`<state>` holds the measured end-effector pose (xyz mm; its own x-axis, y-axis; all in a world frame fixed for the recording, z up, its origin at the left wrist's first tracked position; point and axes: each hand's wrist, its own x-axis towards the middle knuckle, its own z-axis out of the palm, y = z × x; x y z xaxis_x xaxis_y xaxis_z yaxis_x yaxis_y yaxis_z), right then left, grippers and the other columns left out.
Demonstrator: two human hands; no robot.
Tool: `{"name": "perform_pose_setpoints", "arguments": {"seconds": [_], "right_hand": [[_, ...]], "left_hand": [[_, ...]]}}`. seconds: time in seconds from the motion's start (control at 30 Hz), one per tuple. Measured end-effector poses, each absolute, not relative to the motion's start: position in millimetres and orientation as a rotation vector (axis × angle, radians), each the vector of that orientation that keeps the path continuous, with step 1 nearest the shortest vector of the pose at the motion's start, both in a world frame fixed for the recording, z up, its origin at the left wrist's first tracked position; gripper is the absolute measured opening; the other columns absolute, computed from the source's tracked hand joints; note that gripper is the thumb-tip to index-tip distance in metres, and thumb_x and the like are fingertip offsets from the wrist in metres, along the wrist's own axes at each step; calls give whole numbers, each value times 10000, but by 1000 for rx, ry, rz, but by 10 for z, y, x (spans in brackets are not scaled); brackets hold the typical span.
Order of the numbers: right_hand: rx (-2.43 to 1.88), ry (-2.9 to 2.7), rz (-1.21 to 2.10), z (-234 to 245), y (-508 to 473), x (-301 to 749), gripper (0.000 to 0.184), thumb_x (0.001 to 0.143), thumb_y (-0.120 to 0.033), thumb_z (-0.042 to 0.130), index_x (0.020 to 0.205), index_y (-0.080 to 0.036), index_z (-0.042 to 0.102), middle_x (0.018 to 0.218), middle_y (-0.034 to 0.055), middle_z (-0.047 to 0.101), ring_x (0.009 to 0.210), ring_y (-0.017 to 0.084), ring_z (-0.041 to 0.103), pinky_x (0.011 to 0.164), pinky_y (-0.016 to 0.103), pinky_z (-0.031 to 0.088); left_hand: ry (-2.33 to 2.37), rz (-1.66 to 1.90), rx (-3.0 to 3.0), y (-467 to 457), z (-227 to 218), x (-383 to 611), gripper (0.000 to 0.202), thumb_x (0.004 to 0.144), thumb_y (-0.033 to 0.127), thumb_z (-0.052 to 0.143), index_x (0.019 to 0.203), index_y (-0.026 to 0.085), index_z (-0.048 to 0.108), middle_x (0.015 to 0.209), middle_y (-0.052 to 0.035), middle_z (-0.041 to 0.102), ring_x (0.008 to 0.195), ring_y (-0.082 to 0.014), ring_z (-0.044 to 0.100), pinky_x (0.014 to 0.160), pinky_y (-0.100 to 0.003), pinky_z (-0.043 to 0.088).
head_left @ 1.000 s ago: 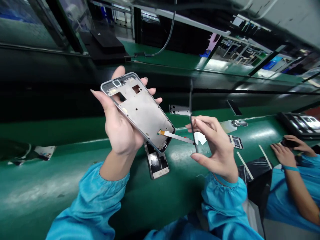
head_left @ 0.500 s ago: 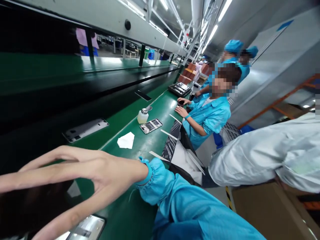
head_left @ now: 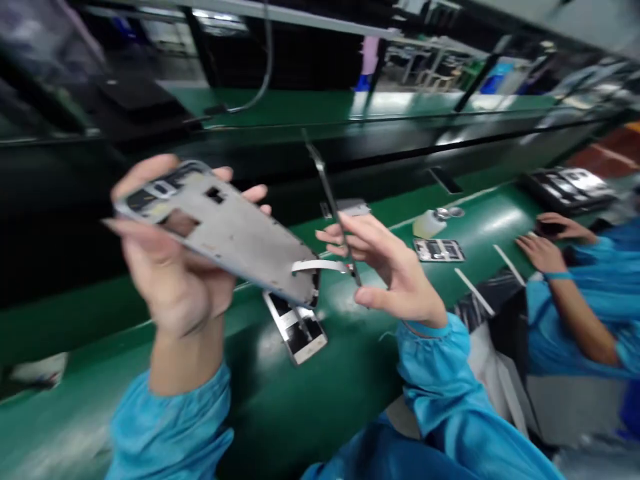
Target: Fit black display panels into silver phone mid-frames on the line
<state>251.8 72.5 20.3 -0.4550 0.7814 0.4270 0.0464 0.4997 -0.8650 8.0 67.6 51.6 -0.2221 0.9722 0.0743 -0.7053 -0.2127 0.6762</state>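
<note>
A grey phone frame (head_left: 240,227), tilted and with cut-outs, is gripped in my left hand (head_left: 175,267), thumb on the near edge and fingers behind. My right hand (head_left: 390,267) pinches a slim dark piece (head_left: 330,193) with a narrow shiny upper end; its kind is unclear. A curved white strip (head_left: 320,265) spans from the frame's lower end to this piece. Below the frame, a phone with dark and white parts (head_left: 297,330) lies on the green bench (head_left: 345,380). Another phone housing (head_left: 353,208) sits behind my right hand, partly hidden.
To the right stand a pump bottle (head_left: 430,223) and an opened phone (head_left: 440,250). White strips (head_left: 475,292) line the bench edge. A co-worker's hands (head_left: 550,243) are near a black tray (head_left: 565,190). A dark slab (head_left: 445,180) lies further back.
The view has swung left. My right hand, spread and empty before, now pinches the slim dark piece. My left hand has come into view holding the phone frame.
</note>
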Motion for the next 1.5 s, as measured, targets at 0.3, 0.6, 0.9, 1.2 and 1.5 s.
{"name": "perform_pose_setpoints", "arguments": {"seconds": [0.3, 0.6, 0.9, 1.2, 1.5], "right_hand": [[-680, -1909, 1021, 196, 623, 2448, 802, 957, -600, 887, 1671, -350, 620, 1496, 119, 666, 1368, 365, 693, 1220, 609, 614], [-596, -2020, 927, 198, 655, 2409, 762, 1010, -530, 862, 1697, -350, 587, 1478, 123, 661, 1246, 310, 696, 1111, 539, 652], [-694, -1975, 941, 139, 683, 2243, 880, 1025, -719, 760, 1748, -287, 509, 1451, 149, 630, 1199, 288, 655, 1064, 525, 667], [-770, -2073, 900, 148, 681, 2220, 884, 1053, -686, 742, 1787, -302, 433, 1467, 143, 611, 1205, 266, 621, 1049, 482, 664], [-708, -2095, 744, 57, 705, 2127, 896, 1018, -698, 774, 1764, -292, 489, 1378, 136, 634, 1223, 274, 634, 1097, 505, 654]], "left_hand": [[552, 1944, 807, 707, 514, 83, 730, 1204, 478, 18, 1311, 173, 672, 1162, -116, 810, 1126, -284, 807, 993, -426, 617], [427, 1944, 1115, 832, 347, -4, 471, 1217, 577, 398, 1316, 199, 660, 1203, -48, 817, 1200, -275, 822, 899, -357, 718], [489, 2001, 1342, 1072, 23, 64, 679, 905, 749, 866, 1236, 183, 691, 1024, -69, 756, 983, -291, 856, 729, -366, 753], [438, 2062, 1418, 1066, 73, -5, 467, 1092, 583, 738, 1302, 166, 761, 854, 5, 713, 579, -84, 695, 498, -155, 577], [491, 1916, 1559, 959, 40, 53, 458, 1122, 574, 669, 1431, 238, 704, 1212, -104, 775, 949, -250, 863, 900, -463, 756]]}}
